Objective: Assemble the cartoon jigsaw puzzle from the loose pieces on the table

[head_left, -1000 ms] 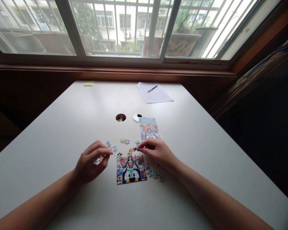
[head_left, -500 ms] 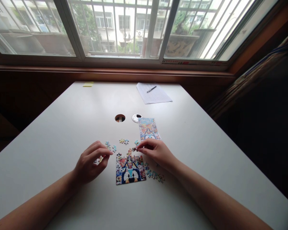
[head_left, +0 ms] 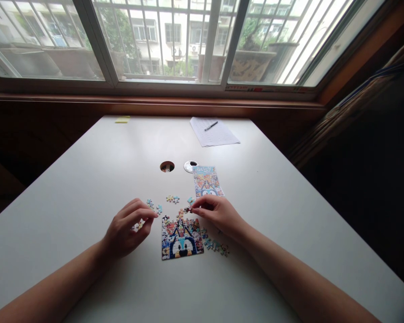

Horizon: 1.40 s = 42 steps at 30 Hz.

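Note:
A partly built colourful jigsaw (head_left: 182, 240) with a blue cartoon dog lies on the white table (head_left: 87, 188) between my hands. My right hand (head_left: 218, 215) pinches a small puzzle piece (head_left: 188, 209) at the jigsaw's upper right edge. My left hand (head_left: 126, 231) rests curled to the left of the jigsaw, fingers closed over a few loose pieces (head_left: 138, 224). More loose pieces (head_left: 172, 198) lie just beyond the jigsaw, and others (head_left: 215, 245) sit to its right under my right wrist. A printed reference picture (head_left: 207, 181) lies beyond my right hand.
A round cable hole (head_left: 167, 166) and its silver cap (head_left: 190, 166) sit mid-table. A paper sheet (head_left: 213, 133) with a pen (head_left: 211, 126) lies at the far edge, and a yellow sticky pad (head_left: 122, 119) at the far left. A window spans the wall behind.
Both hands hold almost the same pose. The view has shifted slightly, so everything sits a little to the left.

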Available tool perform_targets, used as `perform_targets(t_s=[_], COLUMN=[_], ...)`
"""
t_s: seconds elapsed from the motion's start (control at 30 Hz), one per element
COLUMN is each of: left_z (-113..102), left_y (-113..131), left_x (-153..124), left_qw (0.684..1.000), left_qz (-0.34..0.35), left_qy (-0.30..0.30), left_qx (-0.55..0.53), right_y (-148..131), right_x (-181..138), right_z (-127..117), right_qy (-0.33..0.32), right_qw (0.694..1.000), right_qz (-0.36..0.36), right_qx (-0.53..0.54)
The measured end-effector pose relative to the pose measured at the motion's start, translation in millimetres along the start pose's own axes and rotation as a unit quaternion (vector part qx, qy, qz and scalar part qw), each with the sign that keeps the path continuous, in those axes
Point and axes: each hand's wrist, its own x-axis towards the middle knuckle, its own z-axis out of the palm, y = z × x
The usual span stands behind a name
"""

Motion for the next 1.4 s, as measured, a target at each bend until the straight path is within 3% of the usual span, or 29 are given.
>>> perform_targets(t_s=[0.9,1.4], left_z=[1.6,9.0], left_y=[0.8,-0.5], left_x=[5.0,-0.2], left_qw=[1.0,0.995], left_qz=[-0.01,0.053], left_qy=[-0.017,-0.05], left_qx=[0.01,0.069], right_y=[0.2,-25.6], right_x=[0.9,-9.1], right_z=[-2.3,7.2], right_qy=[-0.021,-0.078], right_qw=[0.996,0.984], right_qz=[0.05,0.093], right_qx=[0.068,0.127])
